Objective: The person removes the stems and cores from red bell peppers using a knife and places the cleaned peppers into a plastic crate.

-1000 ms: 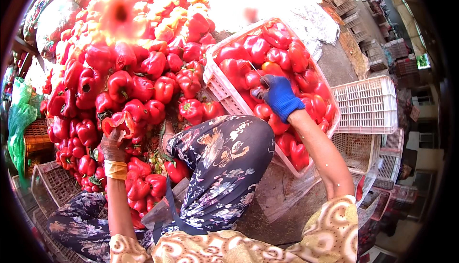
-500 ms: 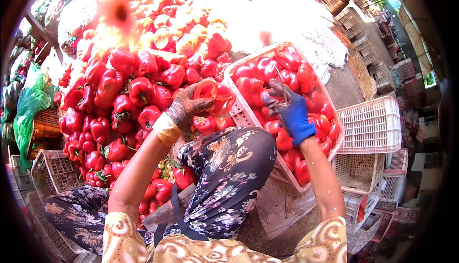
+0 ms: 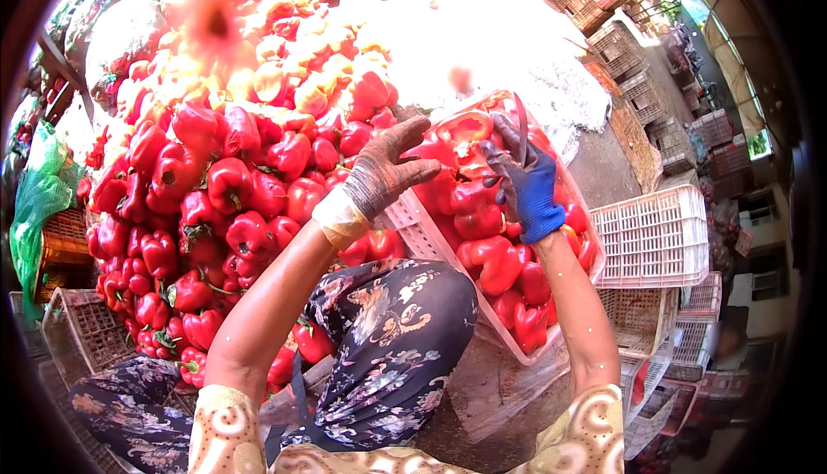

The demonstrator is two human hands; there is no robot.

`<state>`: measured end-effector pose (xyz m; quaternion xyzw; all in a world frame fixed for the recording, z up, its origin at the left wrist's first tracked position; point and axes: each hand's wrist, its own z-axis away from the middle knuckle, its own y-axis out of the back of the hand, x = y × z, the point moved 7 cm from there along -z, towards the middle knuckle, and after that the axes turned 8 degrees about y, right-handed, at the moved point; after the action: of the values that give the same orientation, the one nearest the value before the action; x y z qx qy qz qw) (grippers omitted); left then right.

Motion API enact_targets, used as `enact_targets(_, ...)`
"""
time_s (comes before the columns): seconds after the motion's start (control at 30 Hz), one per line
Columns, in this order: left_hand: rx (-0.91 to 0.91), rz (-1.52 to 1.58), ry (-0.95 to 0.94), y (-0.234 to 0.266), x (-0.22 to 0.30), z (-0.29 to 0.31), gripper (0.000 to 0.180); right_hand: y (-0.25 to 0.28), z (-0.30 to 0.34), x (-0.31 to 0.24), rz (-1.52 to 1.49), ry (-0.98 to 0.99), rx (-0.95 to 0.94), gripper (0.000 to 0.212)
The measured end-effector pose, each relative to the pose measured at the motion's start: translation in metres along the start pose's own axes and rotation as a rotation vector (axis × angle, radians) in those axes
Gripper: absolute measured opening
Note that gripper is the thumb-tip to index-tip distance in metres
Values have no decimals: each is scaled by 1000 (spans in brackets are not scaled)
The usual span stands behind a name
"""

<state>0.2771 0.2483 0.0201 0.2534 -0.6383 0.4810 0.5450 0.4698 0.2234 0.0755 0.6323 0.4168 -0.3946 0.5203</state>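
Note:
My left hand, in a dark, stained glove with a tan band at the wrist, is open over the near-left rim of a crate. Its fingers are apart and nothing is in them. The crate is full of red bell peppers; one cut pepper near the far end shows its pale inside. Above these peppers, my right hand, in a blue glove with a grey palm, holds a thin knife. The narrow blade points away from me; the handle is hidden in the fingers.
A large heap of red peppers lies to my left, beside my knee. White crates are stacked on the right, more crates farther back. Green netting hangs at far left. A pale sheet lies in glare beyond.
My left hand has let go of the cut pepper and opened, moving right toward the crate. A cut pepper now shows in the crate. The knife stays in my right hand.

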Motion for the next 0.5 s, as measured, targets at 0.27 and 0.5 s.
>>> enact_targets(0.27, 150, 84, 128, 51, -46, 36, 38, -27, 3, 45, 841, 496, -286, 45)
enact_targets(0.5, 206, -918, -274, 9, -25, 37, 58, -28, -30, 56, 614, 398, -364, 45)
